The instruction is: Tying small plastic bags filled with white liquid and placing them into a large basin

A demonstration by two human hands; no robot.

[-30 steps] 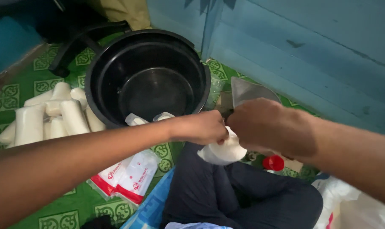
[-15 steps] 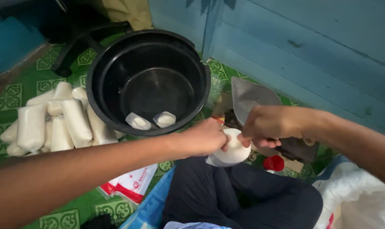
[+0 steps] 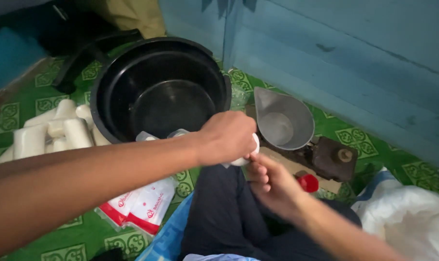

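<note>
My left hand (image 3: pixel 229 136) is closed over a small white plastic pouch (image 3: pixel 243 158) just in front of the black tub's (image 3: pixel 114 87) near rim. My right hand (image 3: pixel 272 183) sits right under it, fingers pinching the pouch's lower end above my dark-trousered knee (image 3: pixel 224 212). Two small white packets (image 3: pixel 147 137) lie inside the tub at its near wall. A grey scoop-shaped pan (image 3: pixel 283 118) rests on a dark kitchen scale (image 3: pixel 333 159) to the right of my hands.
A heap of filled white pouches (image 3: pixel 50 133) lies on the green patterned mat (image 3: pixel 45 101) left of the tub. Red-and-white plastic bags (image 3: pixel 142 208) lie below my left forearm. A red cap (image 3: pixel 307 182) sits by the scale, a white sack (image 3: pixel 413 217) at right, a blue wall (image 3: pixel 355 48) behind.
Both hands moved left and down, away from the scale pan, which is now fully uncovered. The right hand dropped below the left hand, still on the pouch.
</note>
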